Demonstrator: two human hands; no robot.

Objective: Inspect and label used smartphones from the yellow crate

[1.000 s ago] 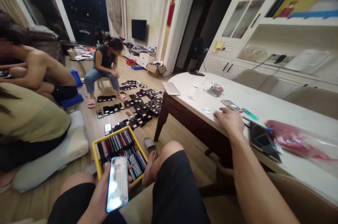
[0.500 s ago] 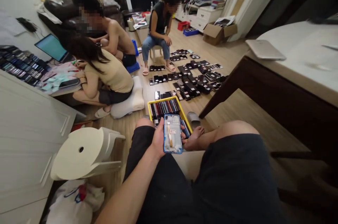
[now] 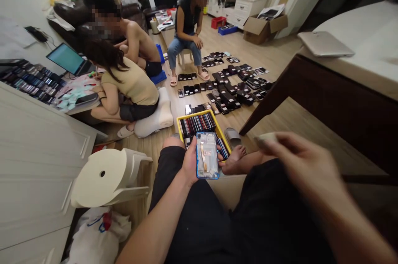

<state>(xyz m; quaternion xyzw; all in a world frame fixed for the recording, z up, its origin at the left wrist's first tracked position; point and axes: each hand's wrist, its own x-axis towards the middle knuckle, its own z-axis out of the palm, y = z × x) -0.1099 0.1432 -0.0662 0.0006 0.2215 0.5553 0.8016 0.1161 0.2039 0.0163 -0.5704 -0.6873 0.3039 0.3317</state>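
In my left hand (image 3: 189, 163) lies a smartphone (image 3: 211, 160) with a blue frame, its back side up. Through the see-through back, inner parts, a tan ribbon strip and a small label show. My fingers wrap round its two long sides. My right hand (image 3: 303, 158), smeared by motion, is over my right thigh. Its thumb and fingers pinch a small pale thing (image 3: 266, 138) too blurred to name. Just beyond the smartphone, a yellow crate (image 3: 221, 132) stands on the floor, filled with rows of phones on edge.
Many dark phones (image 3: 228, 97) lie in rows and stacks on the floor. Three people sit ahead and to the left. A cream stool (image 3: 96, 181) stands on my left, and a table with a laptop (image 3: 326, 44) on my right. An open carton (image 3: 263, 29) sits farther back.
My right hand has come into view from the right with the small pale thing. The smartphone stays in my left hand. The whole view has shifted slightly.
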